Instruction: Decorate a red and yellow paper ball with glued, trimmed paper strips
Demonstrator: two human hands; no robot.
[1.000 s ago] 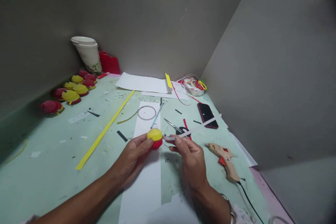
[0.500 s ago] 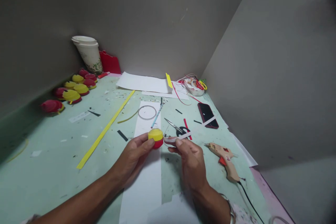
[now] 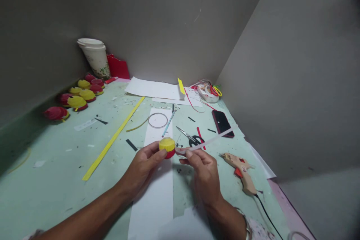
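Between the thumb and fingers of my left hand (image 3: 147, 163) is a small round piece (image 3: 167, 147), ribbed yellow on top and red below. My right hand (image 3: 204, 168) pinches a thin white strip (image 3: 215, 138), whose long end slants up to the right over the phone. The strip's other end sits close beside the round piece; whether they touch is hard to tell. Both hands are above a long white paper (image 3: 157, 195) and the pale green table (image 3: 59, 180). Black-handled scissors (image 3: 192, 138) lie just beyond my right hand.
A glue gun (image 3: 240, 170) with a cord lies at right, near a phone (image 3: 222, 123). A yellow strip (image 3: 112, 140) crosses the left side. Several red and yellow pieces (image 3: 76, 102) and a white cup (image 3: 94, 58) stand at the back left. A metal ring (image 3: 158, 120) lies ahead.
More of the white strip now stretches out as one long piece to the right of my right hand. Both hands have hardly moved.
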